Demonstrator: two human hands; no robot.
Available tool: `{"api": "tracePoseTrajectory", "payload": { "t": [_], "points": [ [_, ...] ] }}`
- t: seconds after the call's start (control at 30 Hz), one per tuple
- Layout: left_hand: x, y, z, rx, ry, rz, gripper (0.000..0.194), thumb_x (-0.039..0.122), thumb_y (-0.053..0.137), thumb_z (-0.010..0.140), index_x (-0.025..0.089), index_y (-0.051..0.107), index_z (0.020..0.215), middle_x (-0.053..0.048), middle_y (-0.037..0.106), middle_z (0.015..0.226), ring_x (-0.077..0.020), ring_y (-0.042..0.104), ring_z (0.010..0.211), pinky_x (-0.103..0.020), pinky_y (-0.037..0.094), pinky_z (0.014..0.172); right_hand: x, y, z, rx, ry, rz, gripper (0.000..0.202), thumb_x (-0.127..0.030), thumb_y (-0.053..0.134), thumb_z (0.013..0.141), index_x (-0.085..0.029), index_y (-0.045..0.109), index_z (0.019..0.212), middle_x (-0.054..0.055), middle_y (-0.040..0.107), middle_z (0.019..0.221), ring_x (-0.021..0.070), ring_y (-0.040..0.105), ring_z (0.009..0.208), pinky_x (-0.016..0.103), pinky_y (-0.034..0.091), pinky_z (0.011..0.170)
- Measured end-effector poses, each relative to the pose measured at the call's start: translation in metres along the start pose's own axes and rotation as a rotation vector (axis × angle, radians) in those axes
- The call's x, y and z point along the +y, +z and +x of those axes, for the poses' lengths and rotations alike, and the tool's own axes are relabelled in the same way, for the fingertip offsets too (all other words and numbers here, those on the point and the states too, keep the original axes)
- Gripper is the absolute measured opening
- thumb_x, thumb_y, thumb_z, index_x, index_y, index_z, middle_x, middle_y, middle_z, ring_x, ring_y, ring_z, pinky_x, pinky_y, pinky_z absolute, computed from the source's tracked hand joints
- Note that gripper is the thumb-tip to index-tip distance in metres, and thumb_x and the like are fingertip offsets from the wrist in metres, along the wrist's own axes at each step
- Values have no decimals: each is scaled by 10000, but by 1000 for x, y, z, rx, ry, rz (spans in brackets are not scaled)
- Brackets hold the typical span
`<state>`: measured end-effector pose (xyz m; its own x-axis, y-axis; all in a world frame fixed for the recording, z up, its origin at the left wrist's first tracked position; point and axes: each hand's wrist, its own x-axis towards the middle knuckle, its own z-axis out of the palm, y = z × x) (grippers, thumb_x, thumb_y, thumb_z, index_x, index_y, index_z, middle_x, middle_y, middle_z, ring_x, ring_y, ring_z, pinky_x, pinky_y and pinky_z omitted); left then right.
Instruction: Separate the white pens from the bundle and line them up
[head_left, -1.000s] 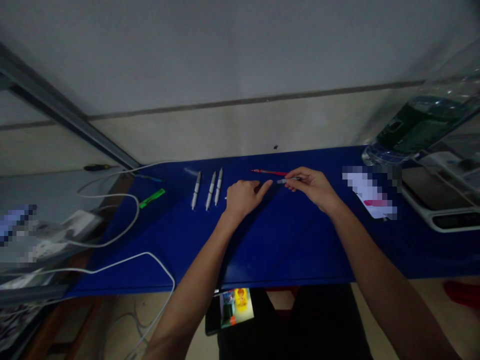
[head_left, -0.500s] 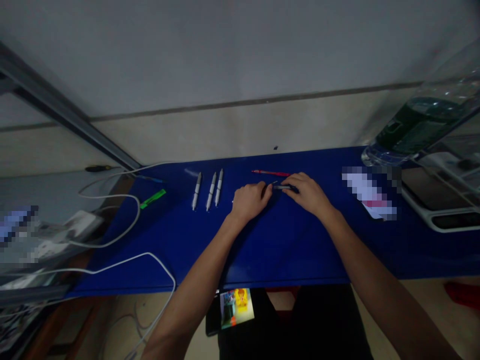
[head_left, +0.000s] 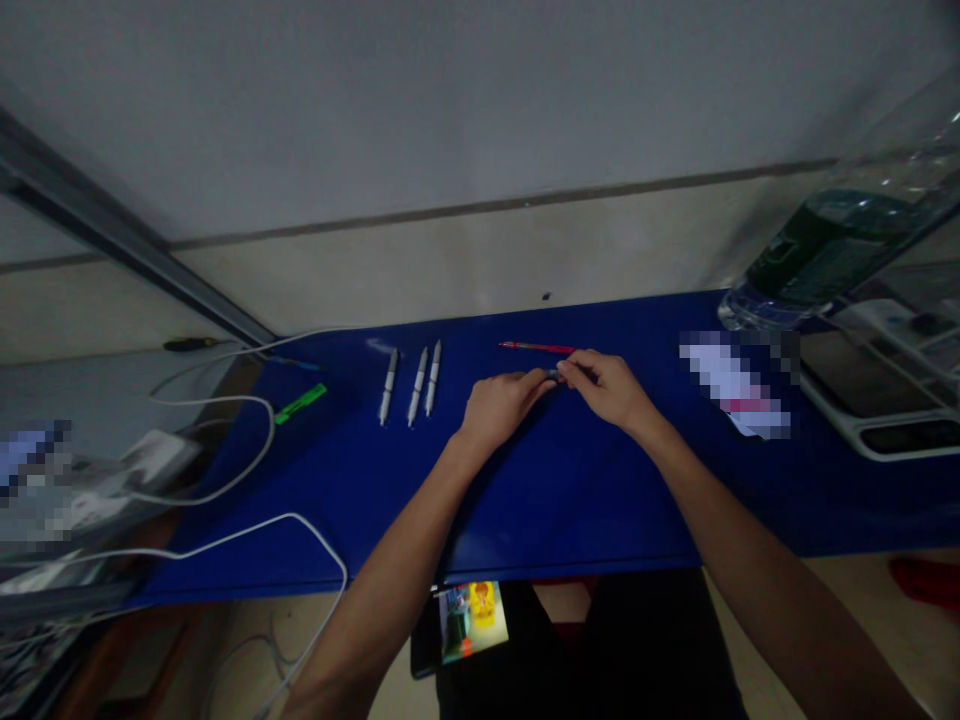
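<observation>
Both hands are now meeting fingertip to fingertip, closer together than half a second ago. The left hand [head_left: 501, 404] and the right hand [head_left: 609, 387] are pinching a small dark pen part [head_left: 556, 375] between them, held just above the blue table [head_left: 525, 500], near its far edge. A red pen [head_left: 536, 347] is lying just behind the right hand's knuckles. Three white pens [head_left: 411, 384] are resting side by side to the left, with a green highlighter [head_left: 300, 403] and white cables [head_left: 225, 480] further out. The stretch of table nearer the person is lying bare. A large water bottle [head_left: 832, 245] is standing at the right end, against the pale wall
</observation>
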<state>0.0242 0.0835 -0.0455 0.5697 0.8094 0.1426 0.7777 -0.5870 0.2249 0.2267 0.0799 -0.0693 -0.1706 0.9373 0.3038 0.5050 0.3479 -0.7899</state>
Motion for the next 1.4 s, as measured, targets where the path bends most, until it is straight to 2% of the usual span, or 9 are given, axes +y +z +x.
{"api": "tracePoseTrajectory", "payload": {
  "t": [0.17,0.33,0.47,0.57,0.7,0.9,0.97,1.17,1.4],
  "points": [
    [-2,0,1,-9,10,20,446,553,316,1031,263,647,1102,-49,709,916,-191,645,763,-256,393,623,3,3,0,-53,21,73,331,-479,563,930,-217,667,756,31,656,734,175,583,674,319,428,634],
    [-6,-2,3,42,-114,-23,491,525,274,1045,210,645,983,-60,688,810,-192,630,702,-262,358,603,11,-1,4,69,124,252,242,-458,680,845,-216,697,848,47,709,840,195,642,753,345,488,713],
    [-12,1,5,133,-172,-219,509,506,280,1049,183,592,810,-20,584,641,-145,545,585,-261,291,571,12,-8,5,123,180,331,295,-492,728,796,-204,694,851,43,694,771,174,611,676,325,467,656],
    [-13,4,6,177,-147,-384,463,496,345,1035,180,553,767,18,494,587,-116,477,548,-254,270,558,10,-12,5,114,189,249,380,-561,655,843,-187,691,787,30,654,668,149,555,599,300,411,592],
    [-11,5,7,215,-104,-527,361,476,445,1007,180,563,836,48,451,598,-98,431,543,-239,274,561,9,-14,5,94,204,188,493,-605,556,897,-178,672,680,15,594,573,133,517,548,291,368,563],
    [-16,6,10,276,-174,-600,493,472,302,1050,171,527,732,18,505,620,-103,463,575,-247,312,586,10,-13,7,147,237,332,359,-541,719,785,-184,697,766,19,650,652,135,534,585,289,382,581],
    [-17,7,10,288,-186,-606,498,481,313,1046,173,509,707,13,507,618,-106,473,583,-246,320,588,10,-13,7,151,244,360,334,-514,752,759,-185,701,788,20,660,668,136,539,591,289,385,584],
    [-16,9,9,265,-166,-687,380,476,374,1034,179,538,863,21,524,679,-99,477,599,-228,326,577,7,-14,6,113,238,310,421,-550,613,879,-175,682,702,18,606,594,128,524,567,297,384,591],
    [-20,17,14,273,-221,-813,436,493,328,1037,182,490,778,13,490,676,-97,453,602,-222,339,568,13,-11,8,158,233,388,324,-494,760,761,-184,685,815,20,662,702,125,542,592,281,402,573]
  ]
}}
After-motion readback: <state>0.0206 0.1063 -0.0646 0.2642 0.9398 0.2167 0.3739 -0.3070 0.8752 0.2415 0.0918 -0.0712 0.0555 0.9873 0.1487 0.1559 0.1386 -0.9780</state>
